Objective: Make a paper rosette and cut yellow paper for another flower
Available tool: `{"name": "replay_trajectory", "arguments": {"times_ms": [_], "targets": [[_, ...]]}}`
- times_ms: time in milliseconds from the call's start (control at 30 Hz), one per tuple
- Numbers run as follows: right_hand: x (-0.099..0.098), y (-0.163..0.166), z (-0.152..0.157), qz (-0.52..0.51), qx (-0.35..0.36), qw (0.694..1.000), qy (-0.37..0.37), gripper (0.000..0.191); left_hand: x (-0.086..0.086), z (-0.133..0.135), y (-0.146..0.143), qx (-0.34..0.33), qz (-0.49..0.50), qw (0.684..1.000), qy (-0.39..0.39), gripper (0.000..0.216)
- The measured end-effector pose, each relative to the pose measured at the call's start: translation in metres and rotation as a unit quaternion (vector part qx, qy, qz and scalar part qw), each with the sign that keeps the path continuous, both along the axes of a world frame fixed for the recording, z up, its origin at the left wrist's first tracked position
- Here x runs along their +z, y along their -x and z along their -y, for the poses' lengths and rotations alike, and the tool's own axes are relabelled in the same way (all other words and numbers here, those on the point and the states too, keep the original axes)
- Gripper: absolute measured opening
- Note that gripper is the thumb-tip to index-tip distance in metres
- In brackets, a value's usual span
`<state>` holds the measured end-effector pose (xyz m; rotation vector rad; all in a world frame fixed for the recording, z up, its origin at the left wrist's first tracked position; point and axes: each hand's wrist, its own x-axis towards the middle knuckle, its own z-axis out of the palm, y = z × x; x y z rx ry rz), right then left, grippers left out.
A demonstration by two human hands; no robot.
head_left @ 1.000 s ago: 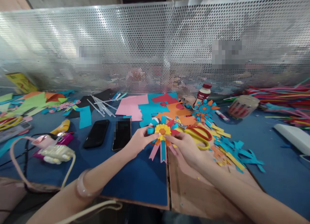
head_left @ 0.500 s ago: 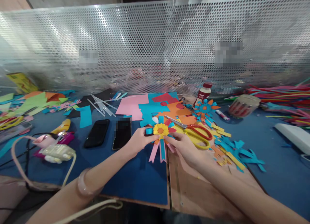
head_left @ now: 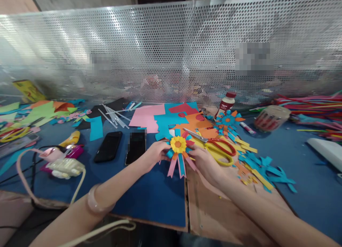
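A paper flower rosette [head_left: 178, 144] with a yellow-and-orange centre, blue and red petals and pink and blue ribbon tails is held above the table's near half. My left hand [head_left: 157, 153] grips it at its left edge, fingers curled behind the petals. On the other side my right hand [head_left: 201, 160] pinches the right edge by the red petal. Both sets of fingertips are partly hidden behind the rosette. Just right of it lie scissors [head_left: 217, 147] with red and yellow handles. A second paper flower [head_left: 227, 119], blue and orange, rests farther back.
Coloured paper sheets [head_left: 148, 115] lie behind the hands, with glue sticks [head_left: 115, 117] beside them. Two phones [head_left: 109, 146] are at left, near a corded glue gun [head_left: 64, 165]. Blue paper strips [head_left: 267, 166], a bottle [head_left: 227, 101] and a jar [head_left: 271, 118] stand or lie right. A perforated metal screen [head_left: 165, 51] closes the back.
My fingers have shifted from the rosette's front to its side edges and behind it. The petals and the ribbon tails now show more fully.
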<state>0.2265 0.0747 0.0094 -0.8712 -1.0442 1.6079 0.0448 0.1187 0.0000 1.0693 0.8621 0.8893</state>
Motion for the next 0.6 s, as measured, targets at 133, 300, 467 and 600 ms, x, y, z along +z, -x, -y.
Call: {"name": "replay_trajectory", "arguments": {"times_ms": [133, 300, 467, 600], "targets": [[-0.003, -0.002, -0.002, -0.006, -0.022, 0.999, 0.038, 0.025, 0.0, 0.001, -0.004, -0.033, -0.018, 0.999, 0.007, 0.019], [-0.004, -0.008, -0.005, 0.004, -0.051, 0.993, 0.104, 0.018, 0.021, -0.004, 0.012, -0.038, -0.17, 0.983, -0.065, 0.033], [0.002, -0.004, 0.007, 0.009, -0.042, 0.986, 0.163, 0.014, 0.033, -0.022, 0.048, -0.125, -0.396, 0.871, -0.264, 0.025], [0.005, -0.004, 0.028, -0.017, -0.004, 0.989, 0.148, 0.01, 0.024, -0.029, 0.058, -0.137, -0.455, 0.799, -0.369, 0.018]]}}
